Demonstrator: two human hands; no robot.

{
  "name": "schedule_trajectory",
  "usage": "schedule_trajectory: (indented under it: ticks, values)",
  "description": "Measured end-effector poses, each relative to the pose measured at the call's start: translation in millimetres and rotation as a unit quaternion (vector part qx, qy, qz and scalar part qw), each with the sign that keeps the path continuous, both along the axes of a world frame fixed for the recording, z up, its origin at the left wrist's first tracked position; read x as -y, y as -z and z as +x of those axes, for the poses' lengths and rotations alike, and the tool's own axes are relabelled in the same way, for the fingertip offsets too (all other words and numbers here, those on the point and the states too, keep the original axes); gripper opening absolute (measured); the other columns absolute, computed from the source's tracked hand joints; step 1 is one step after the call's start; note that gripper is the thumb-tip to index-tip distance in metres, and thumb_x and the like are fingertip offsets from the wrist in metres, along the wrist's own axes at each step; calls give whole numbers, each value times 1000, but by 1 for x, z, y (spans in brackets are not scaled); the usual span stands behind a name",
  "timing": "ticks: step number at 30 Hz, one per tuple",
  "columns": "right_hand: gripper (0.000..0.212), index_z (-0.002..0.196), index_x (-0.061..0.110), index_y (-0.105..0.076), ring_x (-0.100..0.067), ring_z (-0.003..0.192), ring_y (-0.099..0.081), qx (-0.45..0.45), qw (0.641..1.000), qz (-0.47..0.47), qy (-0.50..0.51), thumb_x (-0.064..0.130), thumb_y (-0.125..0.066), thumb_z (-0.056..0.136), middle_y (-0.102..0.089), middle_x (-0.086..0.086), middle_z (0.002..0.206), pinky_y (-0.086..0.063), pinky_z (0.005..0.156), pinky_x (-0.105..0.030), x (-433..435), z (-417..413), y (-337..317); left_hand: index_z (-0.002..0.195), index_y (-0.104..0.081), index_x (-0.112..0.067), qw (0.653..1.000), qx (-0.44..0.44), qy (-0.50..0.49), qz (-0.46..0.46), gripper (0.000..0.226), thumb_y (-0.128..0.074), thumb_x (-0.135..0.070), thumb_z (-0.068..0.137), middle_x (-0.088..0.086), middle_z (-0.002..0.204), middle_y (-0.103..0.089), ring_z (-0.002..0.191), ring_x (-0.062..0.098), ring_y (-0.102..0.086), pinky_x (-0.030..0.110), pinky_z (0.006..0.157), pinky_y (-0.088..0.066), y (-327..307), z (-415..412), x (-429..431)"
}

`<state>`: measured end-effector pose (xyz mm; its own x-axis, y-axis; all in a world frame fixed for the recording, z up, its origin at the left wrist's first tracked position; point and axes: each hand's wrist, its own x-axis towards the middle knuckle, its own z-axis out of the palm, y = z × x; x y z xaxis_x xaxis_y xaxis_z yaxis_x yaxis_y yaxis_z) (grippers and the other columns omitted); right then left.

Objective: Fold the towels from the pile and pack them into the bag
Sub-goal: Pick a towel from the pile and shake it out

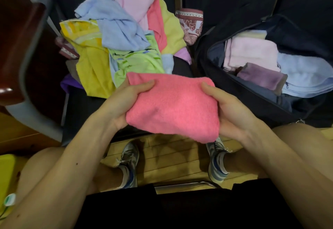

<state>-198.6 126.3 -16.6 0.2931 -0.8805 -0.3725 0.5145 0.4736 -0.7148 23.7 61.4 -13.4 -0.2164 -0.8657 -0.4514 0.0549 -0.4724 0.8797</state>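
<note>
1. A wooden floor [171, 158] shows in the lower middle of the frame. A dark counter [86, 106] runs across the upper half.
2. The left hand [124, 102] grips the left side of a folded pink towel [173, 109]. Its thumb lies on top, and its fingers go under the cloth, where I cannot see them.
3. The right hand [230, 109] grips the right side the same way, with the thumb on top.
4. The pink towel is in the middle of the frame, held up in the air between the two hands. It is folded into a thick, flat block.
5. Just behind the towel, in the upper middle, is the pile [122, 35] of loose towels on the counter. They are blue, yellow, green, pink and patterned, all crumpled up.
6. At the right of the frame sits the dark bag [225, 88], unzipped. Inside lie a folded light pink towel [252, 52], a purple towel [261, 77] and a light blue towel [306, 75], touching each other.
7. Below the hands, two shoes [128, 164] stand on the floor.
8. At the upper left is a dark red chair [21, 39] with a grey frame.
</note>
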Motion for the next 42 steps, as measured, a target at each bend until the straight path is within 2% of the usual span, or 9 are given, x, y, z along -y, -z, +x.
schedule_trajectory:
  ticks: [3,7,11,14,17,22,26,31,42]
  values:
    - [35,103,16,-74,-17,85,-71,-23,998,29,55,35,-64,76,-71,-3,94,-59,69,-29,3,0,-4,118,-70,-9,997,-59,-19,50,33,-66,-28,91,8,112,-73,96,16,-72,25,77,-60,-3,-3,-2]
    - [37,102,13,-75,-18,89,-71,7,995,39,93,37,-67,75,-73,-5,97,-59,76,-31,5,-3,-5,156,-26,-22,982,-182,-17,51,99,-83,-37,77,7,146,-53,123,24,-62,41,97,-54,3,0,1]
    - [45,98,9,-78,-20,97,-72,103,989,-21,102,35,-82,61,-73,-9,104,-59,81,-33,3,-10,-5,151,-29,-40,991,-111,60,-47,82,-67,-23,80,1,129,-67,114,15,-67,30,90,-56,5,-14,-12]
    - [51,110,9,-70,-17,89,-73,-95,991,-30,92,24,-79,62,-75,-6,99,-60,69,-30,4,-20,-9,141,-47,-35,984,-70,90,-135,72,-69,-10,78,8,109,-73,102,19,-69,29,87,-57,4,-16,-15]
    - [80,128,16,-50,-23,92,-71,-363,928,-28,83,25,-83,56,-69,-12,107,-62,71,-38,6,-30,-8,127,-62,-31,980,-35,32,-192,55,-78,-12,78,17,99,-67,91,23,-66,33,82,-56,2,-7,-7]
    - [65,127,23,-49,-22,87,-72,-322,923,-178,116,13,-79,70,-75,-13,94,-61,77,-33,7,-33,-11,98,-78,-33,970,15,-8,-242,22,-77,-21,80,3,110,-69,105,17,-63,30,88,-50,7,-5,-1]
    - [55,123,19,-61,-12,108,-64,-403,877,-256,62,5,-81,74,-68,0,117,-56,90,-30,8,-32,-10,87,-80,-29,973,14,-19,-230,13,-76,-22,77,0,103,-71,101,11,-62,24,86,-49,6,-3,5]
    - [65,133,26,-59,-3,124,-54,-489,827,-275,45,12,-84,75,-60,10,132,-48,105,-34,10,-30,-4,108,-76,-29,965,56,58,-248,60,-96,-37,52,-1,126,-68,123,14,-59,26,97,-51,6,7,5]
    - [51,130,27,-60,-9,108,-58,-608,744,-269,64,24,-78,83,-62,12,116,-50,95,-34,12,-35,1,108,-68,-37,917,229,78,-318,51,-83,-28,60,-24,115,-63,109,-12,-57,12,85,-52,5,-5,-5]
